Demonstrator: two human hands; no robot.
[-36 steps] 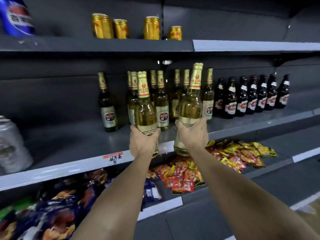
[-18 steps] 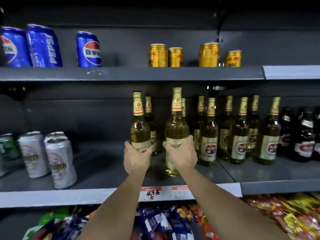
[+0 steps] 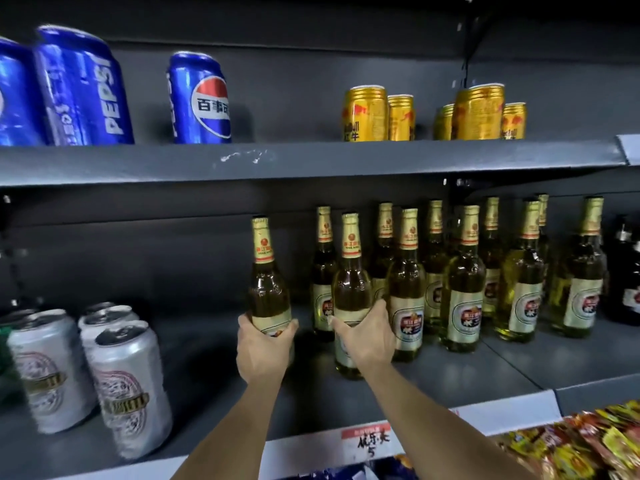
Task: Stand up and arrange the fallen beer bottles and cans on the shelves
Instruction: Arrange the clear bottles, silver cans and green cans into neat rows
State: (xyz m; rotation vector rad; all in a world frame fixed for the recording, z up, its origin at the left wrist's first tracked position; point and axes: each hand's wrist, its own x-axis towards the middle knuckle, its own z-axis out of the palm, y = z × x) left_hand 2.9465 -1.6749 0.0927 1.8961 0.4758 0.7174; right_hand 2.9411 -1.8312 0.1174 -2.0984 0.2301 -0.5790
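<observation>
Centre of frame: left hand [image 3: 265,346] wraps round the lower body of a gold-capped beer bottle [image 3: 268,289], upright, its base hidden behind the hand so can't tell if it sits on the middle shelf [image 3: 214,386]. Right hand [image 3: 367,341] grips a 2nd bottle [image 3: 350,292] w/ thumb spread to the left; that one's upright w/ its base on the shelf.

Just right of the 2nd bottle, nearly touching: a packed cluster of same-type bottles [image 3: 464,282], approx. two rows deep, running to the right side of frame. Dark bottles [image 3: 627,271] at far right edge.

Lower left: silver cans [image 3: 128,386] standing in a group, well apart from the held bottles, bare shelf between. A green can is partly cut off at the left edge.

Upper shelf [image 3: 311,157]: blue Pepsi cans [image 3: 83,88] upper left, one more [image 3: 199,98] a bit apart; gold cans [image 3: 365,114] in two small groups, upper centre-right.

Bottom: price tag [image 3: 369,441] w/ handwriting on the shelf edge; snack packets [image 3: 581,445] lower right.
</observation>
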